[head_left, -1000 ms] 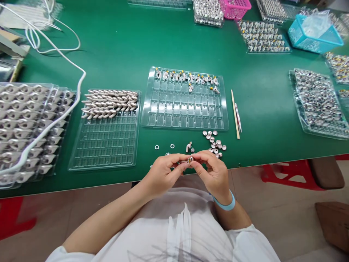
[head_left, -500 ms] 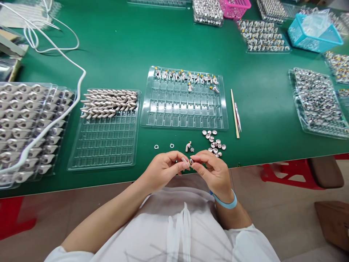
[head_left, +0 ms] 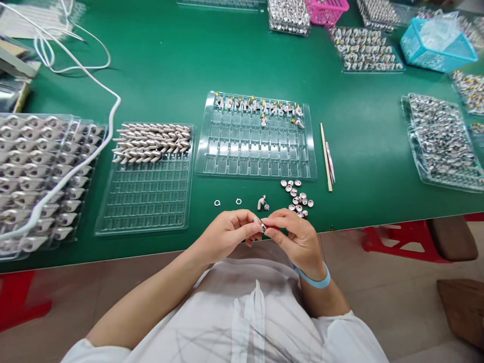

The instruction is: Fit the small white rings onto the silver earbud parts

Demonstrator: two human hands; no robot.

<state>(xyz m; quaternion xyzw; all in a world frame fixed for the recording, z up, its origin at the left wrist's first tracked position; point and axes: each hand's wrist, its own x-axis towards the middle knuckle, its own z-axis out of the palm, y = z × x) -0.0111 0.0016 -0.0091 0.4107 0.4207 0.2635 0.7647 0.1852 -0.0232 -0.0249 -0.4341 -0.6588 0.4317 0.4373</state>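
Observation:
Both hands meet at the near edge of the green table [head_left: 170, 60]. My left hand [head_left: 227, 234] and my right hand [head_left: 295, 234] pinch one small earbud part [head_left: 262, 226] between their fingertips. Just beyond the fingers lie a loose white earbud shell [head_left: 261, 202], two small rings [head_left: 228, 202] and a cluster of round silver caps [head_left: 297, 197]. A clear tray [head_left: 257, 151] farther out holds a row of assembled pieces along its far edge. My right wrist wears a blue band.
A clear tray with white stems [head_left: 151, 142] sits left of centre, stacked trays [head_left: 38, 171] and a white cable [head_left: 79, 75] further left. A wooden stick and tweezers [head_left: 327, 157] lie right. Filled trays [head_left: 442, 141], a blue basket [head_left: 436, 45] and pink basket [head_left: 325, 10] stand behind. Red stools sit below.
My fingers have shifted slightly around the small part, turning it; its yellow spot no longer shows. The hands stay in the same place.

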